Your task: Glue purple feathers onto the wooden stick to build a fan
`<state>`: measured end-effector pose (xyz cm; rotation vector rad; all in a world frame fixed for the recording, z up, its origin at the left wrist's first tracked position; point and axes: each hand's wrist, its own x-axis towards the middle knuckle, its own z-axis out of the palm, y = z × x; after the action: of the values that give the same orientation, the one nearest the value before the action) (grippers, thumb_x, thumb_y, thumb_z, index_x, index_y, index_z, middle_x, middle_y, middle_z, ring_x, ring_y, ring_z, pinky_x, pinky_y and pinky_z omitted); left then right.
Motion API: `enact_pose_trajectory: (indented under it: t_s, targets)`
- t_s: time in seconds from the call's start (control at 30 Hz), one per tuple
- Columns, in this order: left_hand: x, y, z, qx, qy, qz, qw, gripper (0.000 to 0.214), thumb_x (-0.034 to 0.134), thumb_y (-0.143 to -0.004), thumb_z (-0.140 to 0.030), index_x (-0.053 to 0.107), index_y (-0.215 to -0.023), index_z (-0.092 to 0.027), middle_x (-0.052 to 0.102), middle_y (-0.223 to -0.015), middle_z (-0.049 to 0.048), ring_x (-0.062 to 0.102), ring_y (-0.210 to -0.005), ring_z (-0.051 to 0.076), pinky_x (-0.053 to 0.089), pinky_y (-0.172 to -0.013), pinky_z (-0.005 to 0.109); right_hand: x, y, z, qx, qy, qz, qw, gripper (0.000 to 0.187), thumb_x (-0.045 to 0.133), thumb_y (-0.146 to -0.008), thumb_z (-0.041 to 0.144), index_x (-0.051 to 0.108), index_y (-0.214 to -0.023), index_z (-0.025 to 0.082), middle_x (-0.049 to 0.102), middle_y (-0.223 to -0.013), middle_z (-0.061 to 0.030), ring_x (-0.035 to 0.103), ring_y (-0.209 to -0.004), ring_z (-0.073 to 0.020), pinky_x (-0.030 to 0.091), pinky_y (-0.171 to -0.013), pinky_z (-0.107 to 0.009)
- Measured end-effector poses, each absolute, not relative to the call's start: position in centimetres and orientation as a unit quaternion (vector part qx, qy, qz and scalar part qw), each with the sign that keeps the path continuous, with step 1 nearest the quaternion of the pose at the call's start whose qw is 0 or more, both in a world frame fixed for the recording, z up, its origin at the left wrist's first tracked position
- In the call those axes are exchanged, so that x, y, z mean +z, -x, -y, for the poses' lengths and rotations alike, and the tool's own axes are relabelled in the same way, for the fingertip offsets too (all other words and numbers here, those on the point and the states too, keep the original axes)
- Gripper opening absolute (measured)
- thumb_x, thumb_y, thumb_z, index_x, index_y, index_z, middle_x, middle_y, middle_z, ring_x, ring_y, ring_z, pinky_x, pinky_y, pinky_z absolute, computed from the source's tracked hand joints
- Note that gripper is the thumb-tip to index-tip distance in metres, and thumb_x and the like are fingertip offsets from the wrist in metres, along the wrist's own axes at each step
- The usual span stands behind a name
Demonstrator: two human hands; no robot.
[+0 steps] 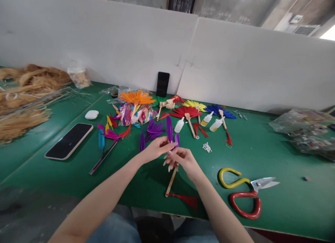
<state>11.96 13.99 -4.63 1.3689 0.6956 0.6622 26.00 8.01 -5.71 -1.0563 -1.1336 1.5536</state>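
Note:
My left hand (156, 149) pinches a purple feather (169, 128) that stands upright above the fingers. A second, shorter purple feather (177, 139) rises just to its right. Closed beside it, my right hand (184, 160) grips the top of a fan with a pale wooden handle (171, 182), its upper part hidden by my fingers. From the handle's lower end a red tassel (187, 200) trails right on the green table. More purple feathers (153, 130) lie just beyond my left hand.
Scissors (255, 187) with yellow and red handles lie at right. Glue bottles (179, 124), small white beads (207, 147) and finished feather fans (187, 111) are beyond my hands. At left are a phone (69, 141) and tweezers (103, 157); a white partition (117, 44) stands behind.

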Motion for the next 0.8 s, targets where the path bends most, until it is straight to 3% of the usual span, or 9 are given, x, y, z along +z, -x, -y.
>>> enact_pose_trajectory:
  t_s: [0.17, 0.27, 0.5, 0.67, 0.8]
  targets:
    - [-4.4, -11.7, -13.8, 0.221, -0.543, -0.287, 0.757, 0.033, 0.064, -0.072, -0.045, 0.051, -0.071, -0.014, 0.045, -0.052, -0.0057, 0.04, -0.044, 0.004, 0.025, -0.039, 0.016, -5.1, -26.0, -7.6, 0.711, 0.333, 0.472, 0.401, 0.037, 0.05, -0.085, 0.044, 0.062, -0.073, 0.012, 0.068, -0.07, -0.0067, 0.06, -0.048, -0.009, 0.035, -0.037, -0.015]
    - [-4.4, -11.6, -13.9, 0.21, -0.539, -0.281, 0.766, 0.034, 0.061, -0.074, -0.045, 0.049, -0.067, -0.014, 0.043, -0.049, -0.0056, 0.037, -0.04, 0.004, 0.023, -0.038, 0.017, -5.3, -25.9, -7.6, 0.698, 0.352, 0.472, 0.408, 0.036, 0.05, -0.085, 0.044, 0.062, -0.073, 0.012, 0.068, -0.068, -0.0061, 0.059, -0.046, -0.0086, 0.034, -0.036, -0.015]
    - [-4.7, -11.8, -14.1, 0.259, -0.587, -0.288, 0.71, 0.029, 0.058, -0.077, -0.042, 0.052, -0.072, -0.014, 0.042, -0.052, -0.0058, 0.038, -0.044, 0.005, 0.027, -0.042, 0.019, -5.8, -25.7, -7.8, 0.49, 0.495, 0.547, 0.465, 0.025, 0.059, -0.078, 0.039, 0.065, -0.075, 0.015, 0.068, -0.066, -0.0041, 0.058, -0.048, -0.0115, 0.044, -0.045, -0.022]
    - [-4.9, -11.7, -14.4, 0.253, -0.667, -0.309, 0.629, 0.036, 0.056, -0.078, -0.042, 0.048, -0.056, -0.014, 0.04, -0.05, -0.0044, 0.037, -0.048, 0.007, 0.027, -0.045, 0.021, -5.9, -25.3, -7.4, 0.326, 0.557, 0.635, 0.425, 0.021, 0.057, -0.08, 0.033, 0.061, -0.066, 0.017, 0.061, -0.054, 0.0, 0.053, -0.047, -0.011, 0.038, -0.045, -0.022]
    - [-4.9, -11.9, -14.2, 0.261, -0.663, -0.325, 0.621, 0.039, 0.057, -0.077, -0.043, 0.046, -0.053, -0.014, 0.037, -0.048, -0.0047, 0.034, -0.046, 0.006, 0.025, -0.044, 0.021, -6.4, -25.2, -7.3, 0.274, 0.569, 0.654, 0.418, 0.023, 0.066, -0.072, 0.037, 0.058, -0.062, 0.018, 0.06, -0.054, 0.0012, 0.051, -0.047, -0.0102, 0.038, -0.047, -0.022]
